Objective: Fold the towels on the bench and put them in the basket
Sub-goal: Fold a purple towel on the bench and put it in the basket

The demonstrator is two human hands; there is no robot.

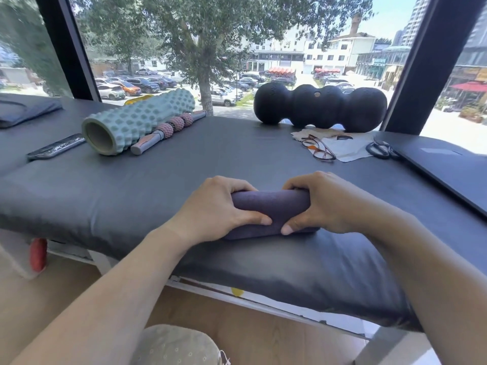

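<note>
A dark purple towel (271, 209) lies rolled into a thick cylinder on the grey padded bench (131, 196), near its front edge. My left hand (218, 206) grips the roll's left end, fingers curled over the top and thumb on the near side. My right hand (321, 204) grips the right end the same way. The two thumbs almost meet at the roll's middle. Another dark folded cloth (23, 109) lies at the bench's far left corner. No basket is in view.
At the back of the bench lie a green knobbed foam roller (137, 122), a massage stick (168, 130), a phone (55, 147), a black lobed roller (320, 106), glasses (319, 148) on a cloth, black scissors (379, 150) and a dark laptop (445, 164). Windows stand behind.
</note>
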